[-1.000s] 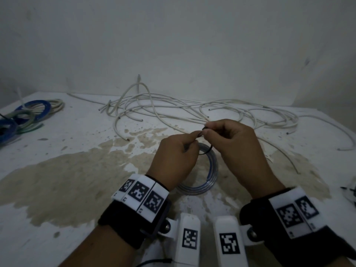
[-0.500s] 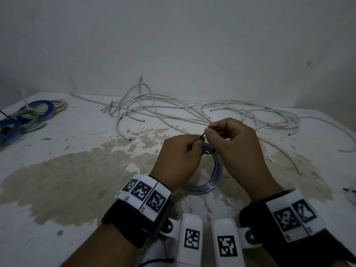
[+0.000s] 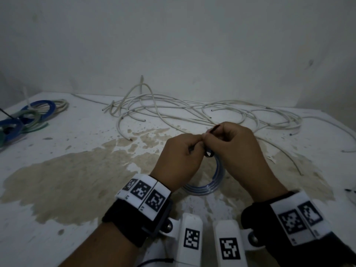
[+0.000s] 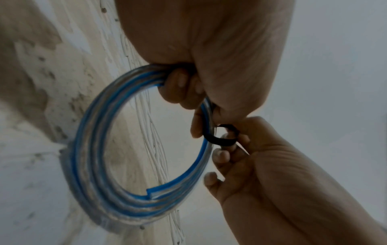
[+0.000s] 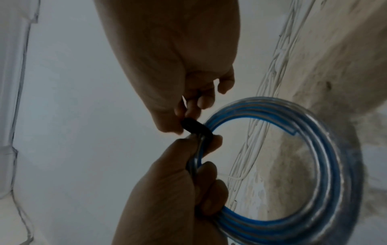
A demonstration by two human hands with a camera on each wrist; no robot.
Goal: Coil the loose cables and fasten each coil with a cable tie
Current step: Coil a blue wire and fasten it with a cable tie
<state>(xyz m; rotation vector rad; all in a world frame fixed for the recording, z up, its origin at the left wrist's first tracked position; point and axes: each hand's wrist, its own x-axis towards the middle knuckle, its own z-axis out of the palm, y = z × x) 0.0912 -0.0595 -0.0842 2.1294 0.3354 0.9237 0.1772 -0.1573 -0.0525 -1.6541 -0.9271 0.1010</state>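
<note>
Hands meet at the centre of the head view, above a stained white desk (image 3: 57,189). The left hand (image 3: 179,160) grips a blue-and-clear cable coil (image 4: 100,149), its fingers (image 4: 178,86) curled round the coil's upper arc in the left wrist view. The coil hangs below both hands, with its lower edge resting on or just above the desk; which, I cannot tell. A black cable tie (image 4: 222,140) loops round the strands just beside the left hand's grip. The right hand (image 3: 237,151) pinches the tie, thumb and fingers pressed together on it, and the tie's free end pokes up past the knuckles in the head view. In the right wrist view the tie (image 5: 196,127) sits at the coil's left edge, between the two hands.

Loose white cables (image 3: 192,110) sprawl in a tangle across the middle of the head view, behind the hands, against the wall. At the left edge of that frame lie several finished coils (image 3: 25,118), blue, green and pale, well apart from the hands.
</note>
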